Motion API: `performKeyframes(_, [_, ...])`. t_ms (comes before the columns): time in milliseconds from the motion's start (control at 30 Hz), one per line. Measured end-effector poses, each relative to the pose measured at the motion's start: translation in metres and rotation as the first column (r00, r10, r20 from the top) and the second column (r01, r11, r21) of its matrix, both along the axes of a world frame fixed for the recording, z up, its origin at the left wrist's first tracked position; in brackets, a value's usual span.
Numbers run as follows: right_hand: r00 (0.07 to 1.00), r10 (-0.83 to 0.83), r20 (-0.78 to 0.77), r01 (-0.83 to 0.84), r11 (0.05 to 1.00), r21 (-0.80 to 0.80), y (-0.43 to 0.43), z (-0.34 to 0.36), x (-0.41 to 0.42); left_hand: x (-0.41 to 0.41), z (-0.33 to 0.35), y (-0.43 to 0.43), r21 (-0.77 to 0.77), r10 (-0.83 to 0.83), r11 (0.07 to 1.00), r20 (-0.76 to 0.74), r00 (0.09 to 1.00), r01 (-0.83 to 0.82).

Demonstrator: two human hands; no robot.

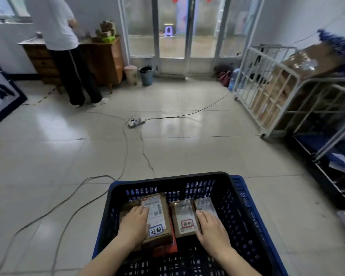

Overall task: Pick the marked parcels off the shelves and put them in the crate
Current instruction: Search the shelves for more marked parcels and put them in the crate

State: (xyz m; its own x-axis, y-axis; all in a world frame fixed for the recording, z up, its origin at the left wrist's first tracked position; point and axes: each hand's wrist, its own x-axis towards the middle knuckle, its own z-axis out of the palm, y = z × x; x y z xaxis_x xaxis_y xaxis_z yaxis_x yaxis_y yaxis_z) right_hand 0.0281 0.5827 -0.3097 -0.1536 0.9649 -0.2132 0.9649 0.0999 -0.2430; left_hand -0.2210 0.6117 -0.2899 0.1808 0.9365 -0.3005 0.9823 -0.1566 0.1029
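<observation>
A dark blue slotted crate (245, 198) stands on the floor right below me. Inside it lie brown cardboard parcels with white labels. My left hand (134, 224) rests on the left side of a parcel with a blue-framed mark (157, 212), thumb against its label. My right hand (211, 228) lies over a parcel with a red-framed mark (184, 220) and a third parcel (204, 204) to its right, fingers curled on them. A red-orange item (171, 248) shows beneath the parcels.
Cables (126, 148) and a power strip (135, 122) cross the tiled floor ahead. A metal cage trolley (267, 92) with cardboard stands at the right. A person (68, 46) stands at a wooden cabinet (106, 60) far left. Two bins (139, 74) sit by glass doors.
</observation>
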Motion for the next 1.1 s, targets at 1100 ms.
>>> performKeyframes(1100, [0.353,-0.936,0.005,0.930,0.351,0.104,-0.489,0.117,0.074,0.239,0.078,-0.295,0.130,-0.884,0.457,0.176,0.433,0.880])
